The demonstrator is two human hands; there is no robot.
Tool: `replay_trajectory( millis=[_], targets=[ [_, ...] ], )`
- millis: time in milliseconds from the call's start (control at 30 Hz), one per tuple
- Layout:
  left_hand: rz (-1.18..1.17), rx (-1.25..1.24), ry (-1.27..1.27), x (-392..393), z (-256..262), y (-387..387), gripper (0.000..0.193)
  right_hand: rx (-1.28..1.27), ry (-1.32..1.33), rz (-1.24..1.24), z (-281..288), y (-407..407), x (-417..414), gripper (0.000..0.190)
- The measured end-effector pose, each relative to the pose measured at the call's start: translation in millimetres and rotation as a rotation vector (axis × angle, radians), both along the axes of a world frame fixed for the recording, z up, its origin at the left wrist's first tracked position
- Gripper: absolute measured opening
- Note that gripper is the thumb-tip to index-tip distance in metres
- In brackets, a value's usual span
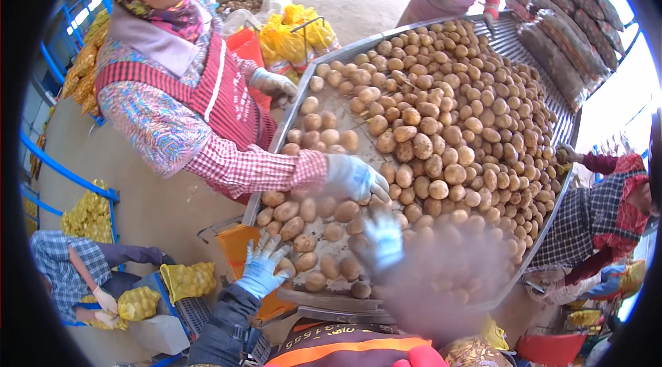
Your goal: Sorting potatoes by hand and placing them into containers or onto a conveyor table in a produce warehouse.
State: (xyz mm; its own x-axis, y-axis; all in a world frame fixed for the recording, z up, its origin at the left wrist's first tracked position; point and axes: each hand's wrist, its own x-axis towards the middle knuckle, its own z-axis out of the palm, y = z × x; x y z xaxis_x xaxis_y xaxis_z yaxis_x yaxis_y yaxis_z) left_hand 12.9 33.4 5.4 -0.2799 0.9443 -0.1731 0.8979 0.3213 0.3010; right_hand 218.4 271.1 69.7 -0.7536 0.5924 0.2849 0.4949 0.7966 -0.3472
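My left hand [264, 266], in a pale blue work glove, rests palm down with fingers spread at the near left rim of a metal sorting table [339, 299]. Its fingertips lie beside loose potatoes [305, 243], and no potato shows in its grasp. Reaching in among the potatoes, my right hand [382, 240] wears a similar glove and is blurred; whether it grips one cannot be seen. A co-worker's gloved hand [357, 178] is just beyond it, over the same potatoes. A large blurred brownish shape [447, 276] covers part of the table to the right.
A big potato heap [455, 119] covers the table's middle and right. Co-workers stand left, at the far end and right. Filled mesh sacks [574, 20] are stacked at the far right. Yellow bags [297, 31] stand behind the left co-worker. An orange chute or bag [240, 245] hangs below the left rim.
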Motion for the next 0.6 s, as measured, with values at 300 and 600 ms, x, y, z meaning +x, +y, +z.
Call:
replay_trajectory(
  millis=[300, 600],
  targets=[
    [-0.303, 0.068, 0.008, 101, -6, 118, 0.063, -0.094, -0.112, 0.044, -33, 75, 4, 0.028],
    [-0.276, -0.018, -0.015, 116, -20, 127, 0.074, -0.145, 0.185, -0.046, -43, -17, 77, 0.037]
  ],
)
